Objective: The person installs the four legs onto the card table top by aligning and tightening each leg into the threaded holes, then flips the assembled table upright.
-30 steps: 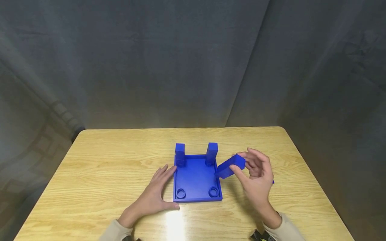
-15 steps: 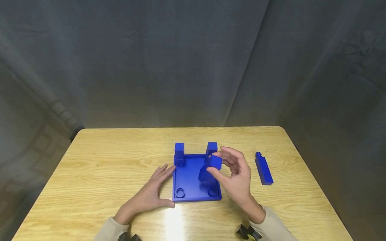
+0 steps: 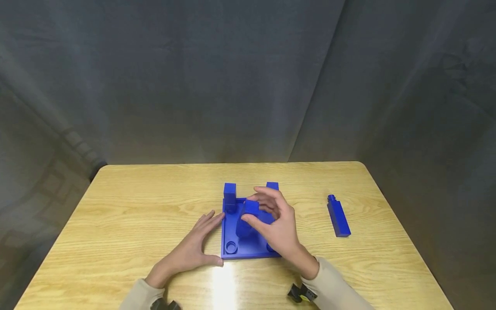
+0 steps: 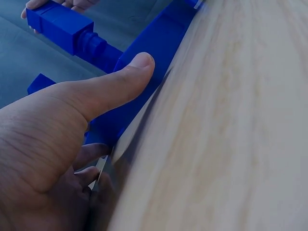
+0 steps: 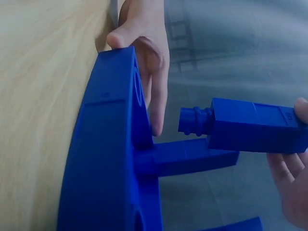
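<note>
My right hand (image 3: 280, 230) pinches a blue square leg (image 3: 251, 208) between thumb and fingers, over a shallow blue square panel (image 3: 248, 255). The leg's threaded end (image 5: 195, 121) points down, apart from the panel in the right wrist view. Two more legs stand upright at the panel's far corners, one far left (image 3: 230, 193) and one far right (image 3: 272, 185), the latter partly behind my right hand. A round socket (image 3: 231, 247) shows at the near left corner. My left hand (image 3: 191, 249) rests along the panel's left side, fingers spread, thumb (image 4: 130, 77) touching near the front corner.
Another blue leg with a threaded end (image 3: 338, 217) lies on the wooden table (image 3: 116, 215) to the right. A dark grey curtain (image 3: 201, 86) hangs behind the table. Black devices sit at both wrists, the right one (image 3: 301, 293) near the sleeve.
My right hand has carried the leg leftward from beyond the panel's right edge to over its left half, turning it more upright. The lying leg is uncovered. My left hand stays nearly still.
</note>
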A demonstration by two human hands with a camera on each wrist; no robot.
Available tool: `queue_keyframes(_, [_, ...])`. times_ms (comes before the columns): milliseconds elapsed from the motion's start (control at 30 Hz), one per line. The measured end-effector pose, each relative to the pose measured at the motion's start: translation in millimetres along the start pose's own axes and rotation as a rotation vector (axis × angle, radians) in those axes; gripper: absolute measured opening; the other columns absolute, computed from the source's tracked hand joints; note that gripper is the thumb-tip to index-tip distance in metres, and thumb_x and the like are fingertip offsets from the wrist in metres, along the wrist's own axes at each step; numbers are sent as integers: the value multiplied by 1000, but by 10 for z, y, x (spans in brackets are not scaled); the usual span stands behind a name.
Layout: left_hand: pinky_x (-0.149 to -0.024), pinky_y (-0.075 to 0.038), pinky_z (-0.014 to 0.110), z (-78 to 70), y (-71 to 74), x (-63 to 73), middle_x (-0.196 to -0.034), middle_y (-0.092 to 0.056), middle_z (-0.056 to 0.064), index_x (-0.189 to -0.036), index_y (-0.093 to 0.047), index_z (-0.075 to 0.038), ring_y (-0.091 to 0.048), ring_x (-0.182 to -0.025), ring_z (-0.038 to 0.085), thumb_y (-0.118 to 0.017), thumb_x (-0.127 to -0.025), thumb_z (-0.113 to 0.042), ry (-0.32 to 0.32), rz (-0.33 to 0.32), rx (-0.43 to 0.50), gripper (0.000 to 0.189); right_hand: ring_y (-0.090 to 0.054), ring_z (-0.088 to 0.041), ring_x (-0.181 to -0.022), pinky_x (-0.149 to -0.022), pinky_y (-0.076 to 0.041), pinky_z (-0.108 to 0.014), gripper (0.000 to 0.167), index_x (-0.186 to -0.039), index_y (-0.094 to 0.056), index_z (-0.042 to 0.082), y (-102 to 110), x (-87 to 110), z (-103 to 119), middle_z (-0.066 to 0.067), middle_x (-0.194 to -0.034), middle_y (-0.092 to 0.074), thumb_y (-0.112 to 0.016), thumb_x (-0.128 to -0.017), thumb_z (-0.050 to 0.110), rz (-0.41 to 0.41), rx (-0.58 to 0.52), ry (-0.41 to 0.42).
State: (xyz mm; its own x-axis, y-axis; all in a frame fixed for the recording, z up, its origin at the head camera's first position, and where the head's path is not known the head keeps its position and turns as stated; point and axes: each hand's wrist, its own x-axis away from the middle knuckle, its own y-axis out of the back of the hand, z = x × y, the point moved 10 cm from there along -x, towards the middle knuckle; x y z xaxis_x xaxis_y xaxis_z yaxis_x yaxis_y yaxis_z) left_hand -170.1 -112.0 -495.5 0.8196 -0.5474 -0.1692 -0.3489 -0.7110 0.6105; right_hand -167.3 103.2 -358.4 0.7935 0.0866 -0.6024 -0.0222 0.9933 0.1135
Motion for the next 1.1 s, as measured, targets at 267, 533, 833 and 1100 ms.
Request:
queue_keyframes(267, [-120,-22,89,8,15,19,-177,-33,27,-174,-37,-14,-22,-160,65,-104,-71,-39,0,2,-10,126,-79,-18,-104,-90,-67,-29,65,-137,-66,-2,-209,89,-50,-19,-115,-80,-93,-79,-15,55,11,-32])
queue_keyframes(533, [-121,-22,88,35,12,23,-177,-32,28,-174,-39,-16,-22,-160,64,-103,-73,-41,18,3,5,122,-80,-23,-103,-89,-68,-32,66,-137,-68,0,-363,198,-63,-19,-115,-80,-93,-78,-14,129,-8,27])
queue_keyframes(833, [-122,-21,88,34,15,21,-177,-32,29,-173,-39,-14,-21,-161,64,-103,-73,-39,18,9,19,122,-79,-26,-107,-92,-68,-36,67,-138,-68,2,-443,261,-56,-16,-117,-80,-97,-77,-8,178,31,75])
queue_keyframes(1100, [-120,-20,89,22,15,11,-177,-35,25,-173,-39,-13,-22,-161,64,-104,-72,-38,11,9,17,123,-76,-22,-108,-91,-67,-35,57,-131,-74,7,-524,280,-49,-9,-121,-79,-98,-80,-2,265,94,113])
